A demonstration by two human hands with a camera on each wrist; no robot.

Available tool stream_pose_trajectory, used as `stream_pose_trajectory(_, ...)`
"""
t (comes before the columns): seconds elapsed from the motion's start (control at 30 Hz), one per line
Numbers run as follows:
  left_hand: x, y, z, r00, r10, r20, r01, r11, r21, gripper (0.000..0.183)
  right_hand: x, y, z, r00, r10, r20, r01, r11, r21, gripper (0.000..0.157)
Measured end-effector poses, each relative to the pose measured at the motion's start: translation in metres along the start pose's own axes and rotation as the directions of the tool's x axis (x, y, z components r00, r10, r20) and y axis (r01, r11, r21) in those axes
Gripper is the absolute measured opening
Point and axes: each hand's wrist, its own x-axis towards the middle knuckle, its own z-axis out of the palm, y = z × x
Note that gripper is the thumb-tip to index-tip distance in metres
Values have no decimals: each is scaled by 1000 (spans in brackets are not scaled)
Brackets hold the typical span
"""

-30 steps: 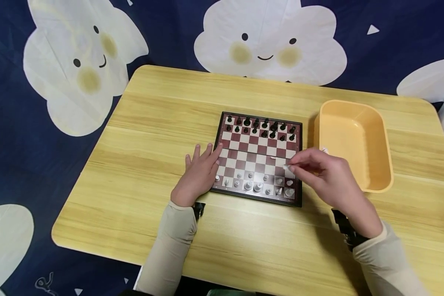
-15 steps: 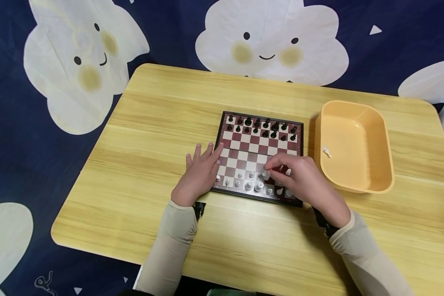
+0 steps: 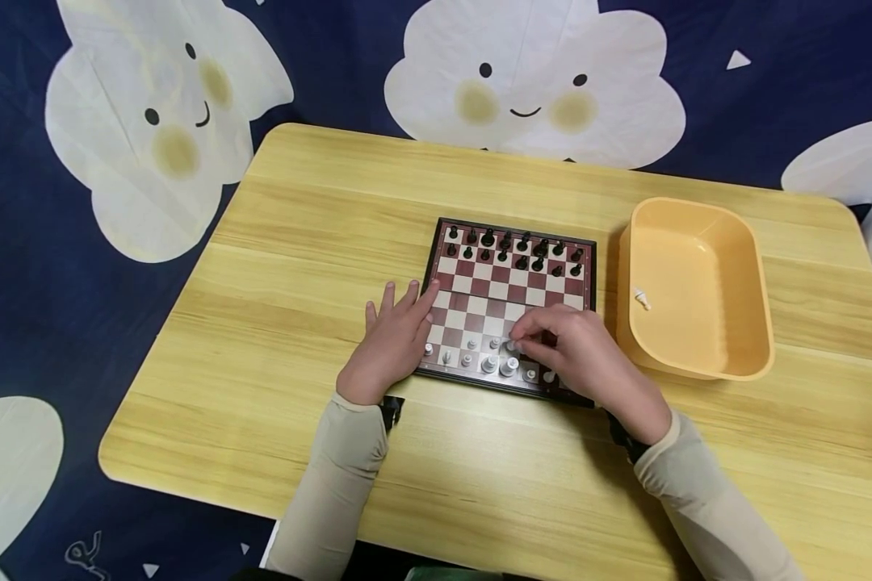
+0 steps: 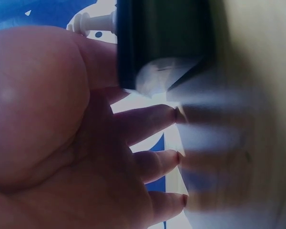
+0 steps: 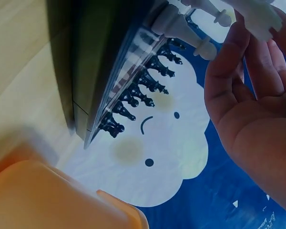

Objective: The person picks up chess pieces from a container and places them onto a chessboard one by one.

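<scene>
A folding chessboard lies on the table, with black chess pieces in two rows at its far side. White chess pieces stand along the near side. My right hand pinches a small white chess piece between thumb and fingertips, low over the second near row. The fingers partly cover it, so its kind is unclear. My left hand rests at the board's left edge with fingers spread. In the left wrist view, its fingertips touch the tabletop beside the dark board side.
An orange-yellow plastic box stands right of the board, with one white chess piece lying in it. The wooden table extends around both. Behind hangs a dark blue cloth with smiling clouds.
My right hand has moved left from the board's right edge with the white chess piece, down to the second near row. The left hand has stayed in place.
</scene>
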Motion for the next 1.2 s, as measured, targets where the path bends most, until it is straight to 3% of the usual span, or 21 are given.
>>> stream_pose_trajectory(0.8,-2,1,-2,1000,-3,9,3,1000,-7,55,-2,2,-8,990,86,109,-77,994,-83,9)
stream_pose_trajectory(1.0,-1,2,-1,1000,2,10,-2,1000,-12,54,-4,2,-13,991,83,105,-76,994,-77,12)
stream_pose_trajectory(1.2,0,0,0,1000,0,14,0,1000,-15,54,-7,-1,-22,979,139,147,-127,988,-91,20)
